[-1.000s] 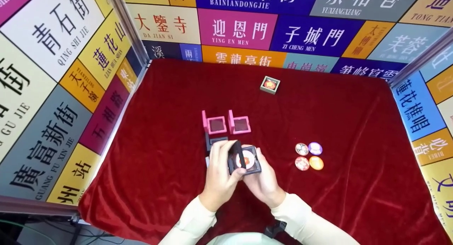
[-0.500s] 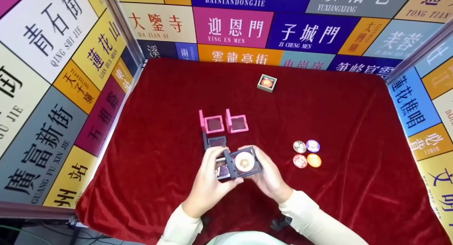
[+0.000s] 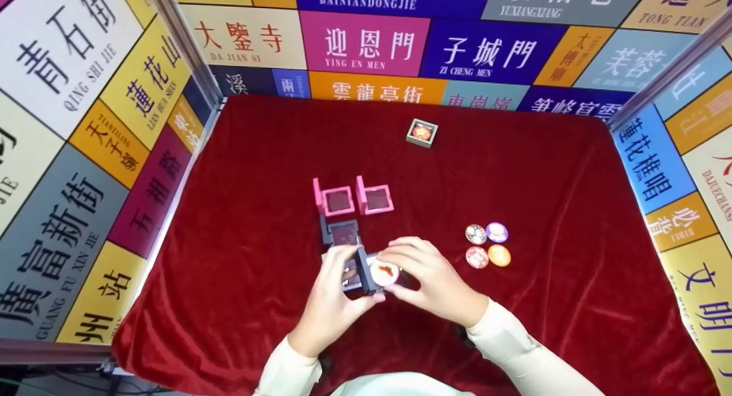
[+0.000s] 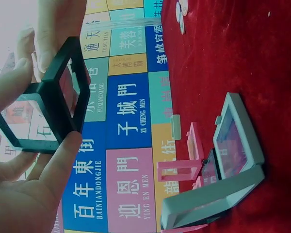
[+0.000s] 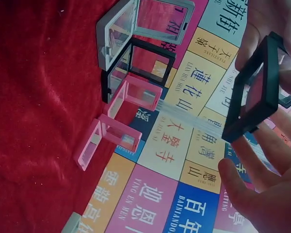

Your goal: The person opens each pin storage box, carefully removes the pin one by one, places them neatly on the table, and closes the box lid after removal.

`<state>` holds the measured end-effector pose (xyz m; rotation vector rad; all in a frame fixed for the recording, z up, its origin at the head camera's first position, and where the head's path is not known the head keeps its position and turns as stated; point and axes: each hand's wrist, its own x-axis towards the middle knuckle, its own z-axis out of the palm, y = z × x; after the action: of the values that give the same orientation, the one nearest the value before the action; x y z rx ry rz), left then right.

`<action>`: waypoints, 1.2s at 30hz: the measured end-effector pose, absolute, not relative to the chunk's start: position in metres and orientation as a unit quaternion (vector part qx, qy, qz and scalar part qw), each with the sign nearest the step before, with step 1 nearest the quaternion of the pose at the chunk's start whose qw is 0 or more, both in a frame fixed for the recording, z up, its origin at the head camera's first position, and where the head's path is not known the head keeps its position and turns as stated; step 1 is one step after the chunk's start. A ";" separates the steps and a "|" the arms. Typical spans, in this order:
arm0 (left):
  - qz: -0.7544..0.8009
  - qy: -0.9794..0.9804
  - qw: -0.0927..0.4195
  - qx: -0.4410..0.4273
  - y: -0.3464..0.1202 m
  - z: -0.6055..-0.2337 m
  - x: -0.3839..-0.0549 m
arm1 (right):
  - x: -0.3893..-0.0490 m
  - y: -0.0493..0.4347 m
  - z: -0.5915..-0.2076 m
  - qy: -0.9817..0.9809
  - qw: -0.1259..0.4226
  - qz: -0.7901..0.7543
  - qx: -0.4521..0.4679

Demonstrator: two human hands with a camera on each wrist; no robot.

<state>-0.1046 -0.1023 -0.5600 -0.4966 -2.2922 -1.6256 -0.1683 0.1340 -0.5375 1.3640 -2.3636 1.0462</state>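
Note:
In the head view, my left hand (image 3: 329, 301) grips a small black display frame (image 3: 366, 271), hinged open, with clear film in its halves. My right hand (image 3: 437, 278) has its fingertips and thumb at opposite edges of a round white badge (image 3: 384, 272) with a red-orange mark, over the frame's right half. Part of the frame is hidden behind the badge and fingers. The left wrist view shows the black frame (image 4: 63, 92) held up in the air, between my left fingers (image 4: 63, 165) and my right hand (image 4: 60, 24).
Two open pink frames (image 3: 376, 199) stand ahead of my hands. An open black frame (image 3: 345, 233) and a grey one (image 4: 235, 141) stand nearer. Several loose badges (image 3: 477, 257) lie to the right. A grey-green frame (image 3: 422, 133) with a badge sits farther back on red cloth (image 3: 543, 184).
The frame's lid has swung back from over the badge. My right hand has shifted from supporting the frame to the badge's edges. The head view has turned slightly.

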 end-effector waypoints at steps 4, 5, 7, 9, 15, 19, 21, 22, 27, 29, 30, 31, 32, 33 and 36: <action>-0.562 -0.797 0.124 -0.183 -0.100 -0.563 -0.103 | -0.166 0.136 -0.539 -0.795 0.119 0.373 0.464; -0.563 -0.797 0.120 -0.185 -0.099 -0.564 -0.102 | -0.166 0.137 -0.539 -0.792 0.123 0.381 0.461; -0.563 -0.798 0.114 -0.182 -0.099 -0.564 -0.102 | -0.167 0.142 -0.538 -0.787 0.133 0.394 0.455; -0.562 -0.801 0.111 -0.173 -0.100 -0.564 -0.101 | -0.171 0.149 -0.535 -0.787 0.142 0.402 0.446; -0.559 -0.811 0.094 -0.143 -0.101 -0.565 -0.098 | -0.204 0.192 -0.530 -0.825 0.169 0.381 0.381; -0.559 -0.812 0.093 -0.142 -0.101 -0.566 -0.097 | -0.236 0.231 -0.528 -0.871 0.159 0.331 0.327; -0.557 -0.812 0.095 -0.144 -0.100 -0.567 -0.097 | -0.252 0.249 -0.528 -0.888 0.150 0.312 0.303; -0.556 -0.813 0.096 -0.145 -0.101 -0.567 -0.096 | -0.258 0.256 -0.529 -0.895 0.145 0.303 0.292; -0.555 -0.814 0.095 -0.140 -0.103 -0.569 -0.095 | -0.287 0.272 -0.547 -0.920 0.111 0.273 0.257; -0.557 -0.813 0.095 -0.138 -0.104 -0.568 -0.095 | -0.297 0.273 -0.559 -0.927 0.093 0.257 0.256; -0.558 -0.813 0.096 -0.138 -0.103 -0.568 -0.095 | -0.301 0.273 -0.564 -0.931 0.082 0.248 0.254; -0.560 -0.811 0.096 -0.138 -0.103 -0.568 -0.095 | -0.305 0.274 -0.569 -0.935 0.071 0.239 0.253; -0.562 -0.809 0.096 -0.139 -0.103 -0.568 -0.094 | -0.308 0.274 -0.574 -0.939 0.061 0.230 0.249; -0.564 -0.808 0.096 -0.141 -0.102 -0.568 -0.094 | -0.311 0.275 -0.578 -0.943 0.049 0.219 0.243; -0.571 -0.802 0.097 -0.143 -0.102 -0.570 -0.093 | -0.315 0.278 -0.589 -0.954 0.019 0.195 0.227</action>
<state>-0.0930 -0.1021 -0.5698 -0.4244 -2.3769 -1.6915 -0.3155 0.2777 -0.5893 0.7044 -2.9610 0.6046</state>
